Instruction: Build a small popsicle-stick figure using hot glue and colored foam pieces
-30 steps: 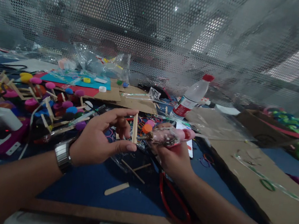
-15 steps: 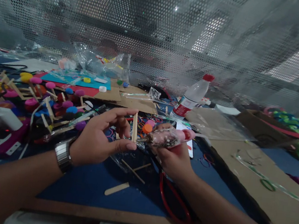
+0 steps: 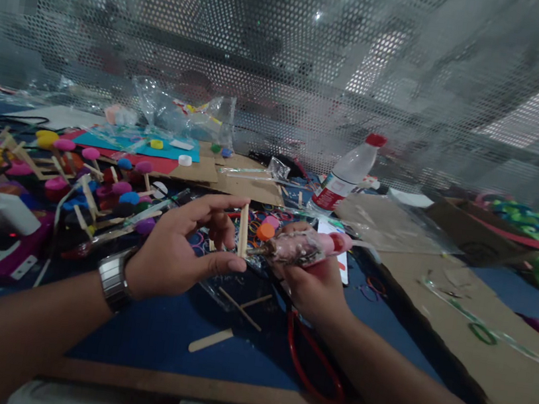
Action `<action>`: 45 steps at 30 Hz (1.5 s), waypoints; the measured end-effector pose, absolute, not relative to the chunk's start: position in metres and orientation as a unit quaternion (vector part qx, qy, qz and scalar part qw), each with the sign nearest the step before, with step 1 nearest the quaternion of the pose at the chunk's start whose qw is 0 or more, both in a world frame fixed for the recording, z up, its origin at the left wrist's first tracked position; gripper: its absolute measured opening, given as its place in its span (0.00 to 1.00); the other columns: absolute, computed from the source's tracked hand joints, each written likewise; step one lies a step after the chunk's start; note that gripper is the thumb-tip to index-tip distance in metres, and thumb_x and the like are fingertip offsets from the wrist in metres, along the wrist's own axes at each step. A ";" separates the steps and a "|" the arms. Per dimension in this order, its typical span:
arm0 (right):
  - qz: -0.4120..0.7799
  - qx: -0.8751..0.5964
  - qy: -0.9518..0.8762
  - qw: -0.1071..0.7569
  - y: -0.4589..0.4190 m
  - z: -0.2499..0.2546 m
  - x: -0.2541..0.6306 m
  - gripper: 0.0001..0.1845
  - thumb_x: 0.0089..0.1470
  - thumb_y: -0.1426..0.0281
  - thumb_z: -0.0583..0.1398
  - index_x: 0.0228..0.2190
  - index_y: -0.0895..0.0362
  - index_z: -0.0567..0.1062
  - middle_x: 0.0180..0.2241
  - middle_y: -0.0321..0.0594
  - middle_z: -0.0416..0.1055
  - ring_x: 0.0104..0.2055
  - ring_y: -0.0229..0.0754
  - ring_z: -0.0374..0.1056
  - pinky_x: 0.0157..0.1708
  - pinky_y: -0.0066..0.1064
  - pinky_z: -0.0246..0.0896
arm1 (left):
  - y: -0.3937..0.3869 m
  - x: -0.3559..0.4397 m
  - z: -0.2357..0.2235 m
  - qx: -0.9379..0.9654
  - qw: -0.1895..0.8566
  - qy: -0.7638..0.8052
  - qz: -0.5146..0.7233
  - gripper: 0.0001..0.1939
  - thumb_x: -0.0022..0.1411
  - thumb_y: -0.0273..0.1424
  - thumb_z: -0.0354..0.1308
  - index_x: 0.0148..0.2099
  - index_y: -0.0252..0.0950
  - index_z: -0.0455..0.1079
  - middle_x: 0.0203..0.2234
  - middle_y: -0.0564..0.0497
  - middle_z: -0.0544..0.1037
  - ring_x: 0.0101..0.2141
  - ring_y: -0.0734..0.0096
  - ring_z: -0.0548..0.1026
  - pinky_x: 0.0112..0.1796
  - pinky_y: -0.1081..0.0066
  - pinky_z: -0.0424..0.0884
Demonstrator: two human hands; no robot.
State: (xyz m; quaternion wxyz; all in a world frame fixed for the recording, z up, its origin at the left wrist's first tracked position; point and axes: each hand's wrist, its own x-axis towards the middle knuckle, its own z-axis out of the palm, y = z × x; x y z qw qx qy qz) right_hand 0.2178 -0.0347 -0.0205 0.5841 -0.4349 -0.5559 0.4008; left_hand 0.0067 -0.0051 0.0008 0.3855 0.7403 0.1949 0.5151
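Note:
Between thumb and index finger, my left hand (image 3: 188,244) pinches wooden craft sticks (image 3: 244,228) on end, one finger at the top and the thumb at the bottom. My right hand (image 3: 312,285) is wrapped round a pink hot glue gun (image 3: 300,248) with grimy residue on its body. Its nozzle points left and meets the lower part of the sticks, or nearly so; I cannot tell whether it touches. Below the hands, a loose craft stick (image 3: 210,340) and thinner sticks (image 3: 240,309) lie on the blue table surface (image 3: 144,345). Red-handled scissors (image 3: 310,361) lie under my right forearm.
A bottle with a red cap (image 3: 346,176) stands behind the glue gun. Colourful pieces with craft sticks (image 3: 85,189) crowd the left, near a purple power strip (image 3: 5,258). Cardboard (image 3: 473,324) covers the right side, with a cardboard box (image 3: 480,235) behind.
The glue gun has shifted very slightly left, its nozzle nearer the foot of the craft sticks. My left hand stays in place.

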 end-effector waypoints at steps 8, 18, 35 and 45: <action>0.404 -0.436 -0.549 0.588 -0.034 -0.016 0.216 0.13 0.38 0.73 0.64 0.29 0.51 0.68 0.24 0.30 0.64 0.26 0.39 0.60 0.29 0.33 0.59 | -0.004 0.007 -0.001 0.742 0.387 0.193 0.513 0.31 0.54 0.34 0.74 0.59 0.36 0.72 0.28 0.53 0.77 0.30 0.73 0.76 0.35 0.73 0.75; 0.383 -0.450 -0.550 0.590 -0.034 -0.014 0.215 0.14 0.36 0.71 0.65 0.29 0.52 0.68 0.25 0.32 0.65 0.25 0.38 0.58 0.25 0.31 0.54 | -0.006 0.007 0.000 0.744 0.380 0.197 0.513 0.31 0.54 0.36 0.74 0.59 0.36 0.73 0.28 0.53 0.77 0.29 0.72 0.76 0.35 0.72 0.76; 0.375 -0.462 -0.546 0.590 -0.033 -0.012 0.215 0.14 0.34 0.72 0.65 0.27 0.52 0.69 0.26 0.33 0.67 0.27 0.40 0.60 0.29 0.32 0.58 | -0.006 0.007 0.001 0.738 0.390 0.192 0.517 0.31 0.52 0.33 0.75 0.58 0.36 0.74 0.28 0.53 0.78 0.29 0.72 0.76 0.33 0.73 0.74; 0.376 -0.449 -0.547 0.598 -0.031 -0.019 0.219 0.13 0.37 0.72 0.67 0.28 0.51 0.70 0.28 0.34 0.69 0.33 0.45 0.68 0.37 0.37 0.66 | -0.007 0.007 0.001 0.744 0.378 0.190 0.516 0.31 0.53 0.34 0.75 0.58 0.37 0.74 0.28 0.52 0.77 0.29 0.72 0.76 0.33 0.73 0.75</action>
